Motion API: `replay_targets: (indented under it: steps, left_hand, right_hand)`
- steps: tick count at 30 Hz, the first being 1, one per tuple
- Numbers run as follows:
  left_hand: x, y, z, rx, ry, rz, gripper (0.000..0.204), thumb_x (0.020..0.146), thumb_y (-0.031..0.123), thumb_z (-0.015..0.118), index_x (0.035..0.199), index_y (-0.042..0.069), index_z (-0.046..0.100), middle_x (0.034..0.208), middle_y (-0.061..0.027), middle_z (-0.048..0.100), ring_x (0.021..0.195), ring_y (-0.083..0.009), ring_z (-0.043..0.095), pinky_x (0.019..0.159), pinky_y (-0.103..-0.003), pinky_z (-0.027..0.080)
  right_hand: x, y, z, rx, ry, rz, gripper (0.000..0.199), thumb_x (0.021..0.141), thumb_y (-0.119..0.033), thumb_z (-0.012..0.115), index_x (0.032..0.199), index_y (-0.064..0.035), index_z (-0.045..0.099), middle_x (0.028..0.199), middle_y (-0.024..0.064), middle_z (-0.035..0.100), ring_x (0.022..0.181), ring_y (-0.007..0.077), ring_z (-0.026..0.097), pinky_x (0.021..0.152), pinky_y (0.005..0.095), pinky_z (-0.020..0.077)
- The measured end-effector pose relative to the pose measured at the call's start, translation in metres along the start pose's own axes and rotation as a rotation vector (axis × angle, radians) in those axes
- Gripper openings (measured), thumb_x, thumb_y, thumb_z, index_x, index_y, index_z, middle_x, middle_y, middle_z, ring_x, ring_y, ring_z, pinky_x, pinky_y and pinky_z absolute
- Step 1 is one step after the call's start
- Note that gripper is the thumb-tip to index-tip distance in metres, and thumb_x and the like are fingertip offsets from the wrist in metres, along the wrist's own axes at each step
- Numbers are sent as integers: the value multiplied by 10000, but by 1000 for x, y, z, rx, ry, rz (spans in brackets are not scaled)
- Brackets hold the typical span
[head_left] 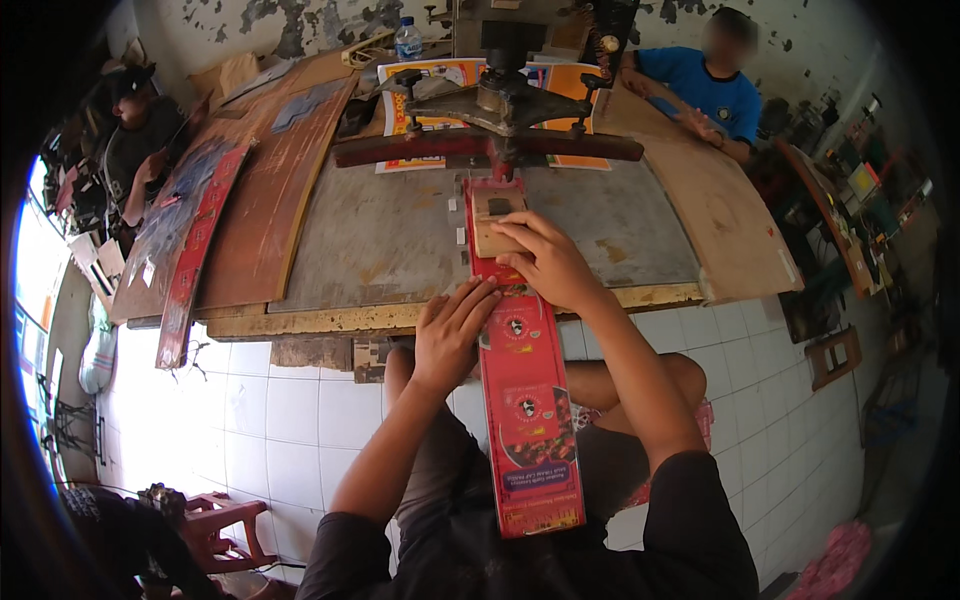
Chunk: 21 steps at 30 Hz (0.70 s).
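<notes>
A long red printed cardboard strip [525, 400] runs from under the metal press [500, 110] over the table's front edge and down across my lap. A pale wooden block [497, 243] with a dark rectangle near its far end sits on the strip, just in front of the press. My right hand [545, 258] grips the block's right side, fingers over its top and thumb at its near end. My left hand [452, 325] lies by the table edge with fingers stretched onto the strip's left margin; its thumb is hidden.
A grey worktop [370, 240] spreads under the press. Brown boards [265, 220] and another red strip [200, 250] lie to the left. At the back stands a water bottle [408, 40]. One person [715, 90] sits far right, another [140, 140] far left. A red stool [225, 535] is lower left.
</notes>
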<state>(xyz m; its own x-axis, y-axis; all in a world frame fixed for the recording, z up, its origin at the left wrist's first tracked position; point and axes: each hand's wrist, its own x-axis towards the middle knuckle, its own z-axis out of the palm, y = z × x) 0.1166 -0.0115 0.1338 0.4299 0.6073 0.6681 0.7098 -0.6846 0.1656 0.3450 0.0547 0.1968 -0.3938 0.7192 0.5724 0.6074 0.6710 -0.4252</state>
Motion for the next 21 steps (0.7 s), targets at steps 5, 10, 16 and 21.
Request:
replay_targets:
  steps: [5, 10, 16, 21]
  left_hand:
    - [1, 1, -1, 10, -5, -13, 503, 932, 86, 680, 1430, 155, 674, 1572, 15, 651, 1459, -173, 604, 1095, -422, 466]
    - [3, 5, -3, 12, 6, -16, 474, 943, 90, 673, 1412, 155, 684, 1556, 16, 666, 1444, -166, 618, 1076, -396, 466]
    - [0, 3, -2, 15, 5, -30, 466, 940, 96, 674, 1401, 164, 693, 1549, 15, 672, 1435, -157, 627, 1072, -385, 464]
    - [1, 5, -2, 28, -4, -35, 467, 937, 103, 667, 1397, 173, 696, 1534, 20, 683, 1421, -151, 638, 1072, -373, 465]
  right_hand:
    - [14, 20, 14, -48, 23, -4, 451, 964, -215, 810, 1372, -51, 711, 1381, 100, 659, 1255, 355, 658, 1056, 466, 548]
    - [10, 25, 15, -55, 37, -28, 463, 954, -187, 832, 1382, -56, 716, 1373, 108, 667, 1242, 351, 665, 1048, 451, 552]
    - [12, 11, 8, -110, 109, -30, 496, 950, -298, 841, 1374, -71, 717, 1365, 91, 663, 1245, 347, 650, 1063, 484, 523]
    - [9, 25, 7, -184, 210, 109, 531, 996, -395, 791, 1415, -83, 701, 1279, 125, 635, 1179, 339, 644, 1045, 482, 492]
